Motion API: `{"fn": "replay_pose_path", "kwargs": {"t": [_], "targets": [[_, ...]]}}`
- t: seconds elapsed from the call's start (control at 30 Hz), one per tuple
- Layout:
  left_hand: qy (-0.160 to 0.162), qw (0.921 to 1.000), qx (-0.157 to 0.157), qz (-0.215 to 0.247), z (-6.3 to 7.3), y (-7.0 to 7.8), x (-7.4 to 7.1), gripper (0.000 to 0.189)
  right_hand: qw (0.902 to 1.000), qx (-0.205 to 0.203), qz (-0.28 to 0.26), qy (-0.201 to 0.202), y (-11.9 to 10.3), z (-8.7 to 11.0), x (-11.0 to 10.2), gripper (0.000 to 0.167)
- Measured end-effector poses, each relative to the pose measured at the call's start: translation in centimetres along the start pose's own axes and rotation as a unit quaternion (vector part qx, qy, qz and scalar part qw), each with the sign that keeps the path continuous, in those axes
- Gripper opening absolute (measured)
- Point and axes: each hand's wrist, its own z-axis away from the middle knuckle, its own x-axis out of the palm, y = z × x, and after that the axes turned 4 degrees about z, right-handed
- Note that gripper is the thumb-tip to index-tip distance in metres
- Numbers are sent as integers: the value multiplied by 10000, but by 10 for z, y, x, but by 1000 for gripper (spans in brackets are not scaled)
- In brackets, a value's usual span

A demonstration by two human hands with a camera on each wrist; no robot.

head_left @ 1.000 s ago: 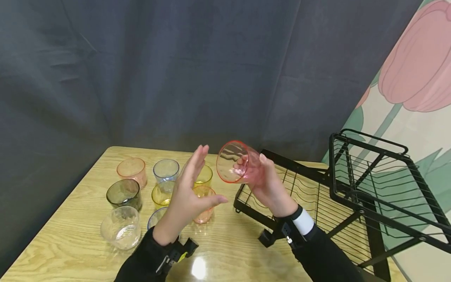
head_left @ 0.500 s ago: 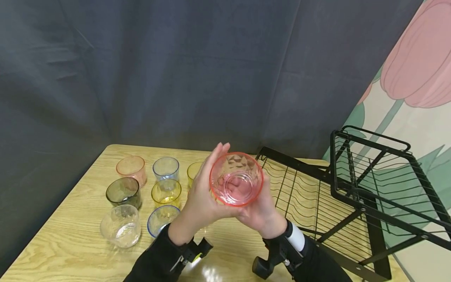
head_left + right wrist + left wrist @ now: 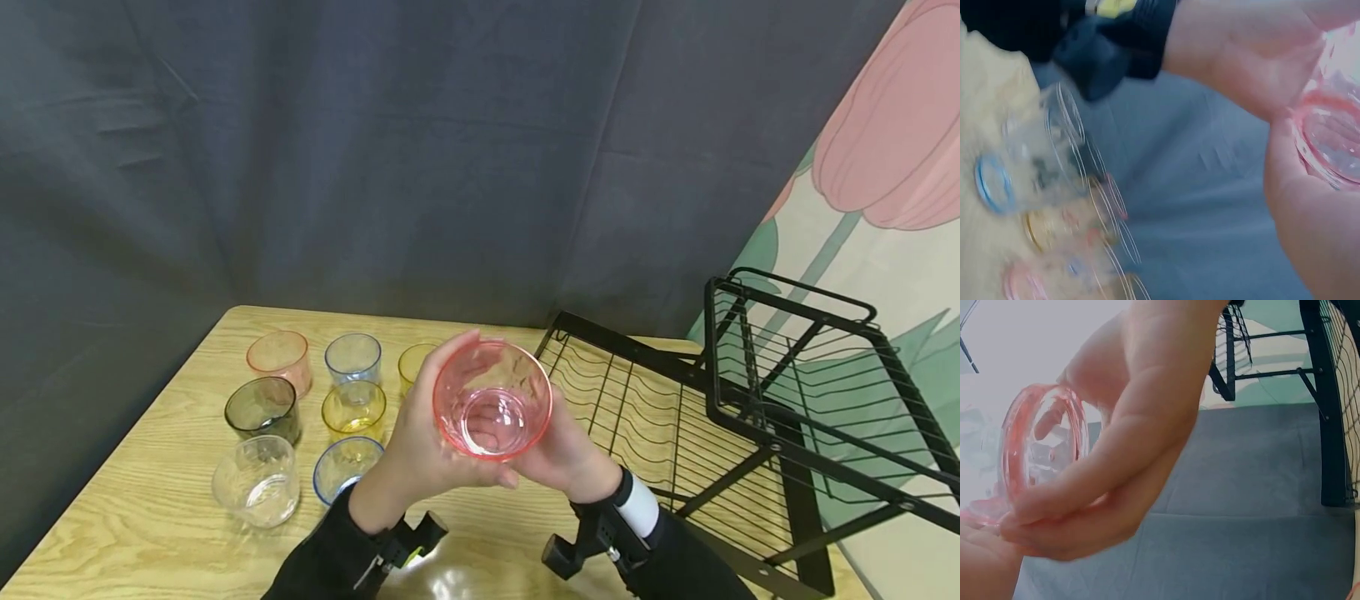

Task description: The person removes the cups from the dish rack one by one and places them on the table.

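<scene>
A pink drinking glass (image 3: 491, 421) with a red rim is held in the air above the table, its mouth tipped toward the head camera. My left hand (image 3: 420, 442) grips its left side, thumb below the rim. From the right, my right hand (image 3: 570, 454) holds the lower wall and base; most of its fingers are hidden behind the glass. Pink glass also shows in the left wrist view, where fingers (image 3: 1085, 481) wrap its thick base. Closest to my left hand on the table are a blue-rimmed glass (image 3: 347, 467) and a yellow glass (image 3: 354, 412).
More upright glasses stand at left: clear (image 3: 258, 483), smoky grey (image 3: 262, 408), pink (image 3: 281, 358), blue (image 3: 352, 358) and a partly covered yellow glass (image 3: 412, 362). A black two-tier wire rack (image 3: 667, 375) occupies the table's right side. Dark curtain (image 3: 420, 167) hangs behind.
My left hand has moved right and taken hold of the pink glass beside the right hand. The glass has turned from sideways to mouth toward the head camera, then dropped slightly.
</scene>
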Motion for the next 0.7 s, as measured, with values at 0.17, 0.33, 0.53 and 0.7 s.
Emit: {"fn": "replay_pose_path", "kwargs": {"t": [0.17, 0.33, 0.53, 0.7], "targets": [[-230, 9996, -51, 120, 5, -2, -3, 103, 9935, -245, 1098, 185, -4, 4, -10, 52], [-531, 9982, -294, 14, 13, -2, -8, 97, 9708, -89, 2315, 628, -11, 12, -11, 38], [-543, 9945, -876, -197, 27, -5, -14, 94, 9114, 475, 3834, 1419, -22, 25, -11, 39], [-569, 9844, -1536, -641, 35, -10, -20, 101, 8371, 455, 5262, 1428, -28, 28, -18, 52]]}}
